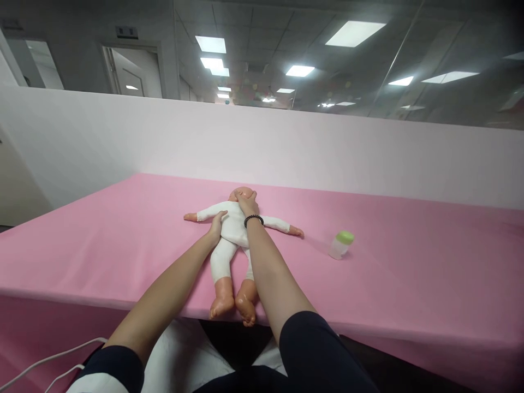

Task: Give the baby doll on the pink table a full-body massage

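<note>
The baby doll (234,228) lies flat mid-desk (82,245), feet by the near edge, with the right hand (248,203) cupped over its head and the left hand (216,225) laid on its shoulder, neither clenched, a green-capped bottle (341,244) standing off to the right.

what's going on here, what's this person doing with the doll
A person is handling a baby doll lying spread out on a pink-covered table. Their right hand rests on the doll's head, and their left hand is on its side, below the arm. A green-capped bottle sits apart, untouched.
</note>
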Available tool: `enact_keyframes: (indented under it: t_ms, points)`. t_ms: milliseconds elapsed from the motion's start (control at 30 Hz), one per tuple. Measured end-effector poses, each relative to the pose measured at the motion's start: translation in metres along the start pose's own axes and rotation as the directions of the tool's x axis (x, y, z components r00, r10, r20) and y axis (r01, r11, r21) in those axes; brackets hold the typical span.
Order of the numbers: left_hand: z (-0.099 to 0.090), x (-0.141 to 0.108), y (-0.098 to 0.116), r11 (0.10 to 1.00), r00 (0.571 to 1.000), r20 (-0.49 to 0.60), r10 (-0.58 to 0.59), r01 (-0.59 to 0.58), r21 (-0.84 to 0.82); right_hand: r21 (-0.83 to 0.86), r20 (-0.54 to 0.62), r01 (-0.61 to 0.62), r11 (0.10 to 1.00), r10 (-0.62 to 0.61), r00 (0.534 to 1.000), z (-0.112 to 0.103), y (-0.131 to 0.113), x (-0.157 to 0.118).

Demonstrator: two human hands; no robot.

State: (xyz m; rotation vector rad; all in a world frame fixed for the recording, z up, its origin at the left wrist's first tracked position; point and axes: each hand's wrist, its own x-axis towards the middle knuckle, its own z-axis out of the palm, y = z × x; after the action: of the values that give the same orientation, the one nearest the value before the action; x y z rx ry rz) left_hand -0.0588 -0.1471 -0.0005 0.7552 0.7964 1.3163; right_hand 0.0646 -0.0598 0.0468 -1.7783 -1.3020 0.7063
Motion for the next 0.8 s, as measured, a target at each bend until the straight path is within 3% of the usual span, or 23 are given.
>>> enact_keyframes:
  t_ms: [267,467,700,800]
  points:
    - [0.003,-0.001,0.001,0.997,0.997,0.039,0.071,-0.07,-0.021,0.063,-0.02,-0.008,0.998,0.009,1.0,-0.009,0.0,-0.008]
    - [0.007,-0.004,0.0,0.991,0.991,0.022,0.13,-0.13,0.015,0.244,-0.024,0.146,0.959,-0.145,0.989,-0.011,0.006,0.0]
    - [0.015,-0.01,0.002,0.974,0.973,0.049,0.224,-0.225,0.033,0.432,-0.042,0.211,0.877,-0.215,0.976,-0.012,-0.006,-0.007]
    - [0.023,-0.022,0.01,0.962,0.971,0.003,0.24,-0.238,0.137,0.38,-0.073,0.239,0.894,-0.228,0.971,-0.016,-0.016,-0.018]
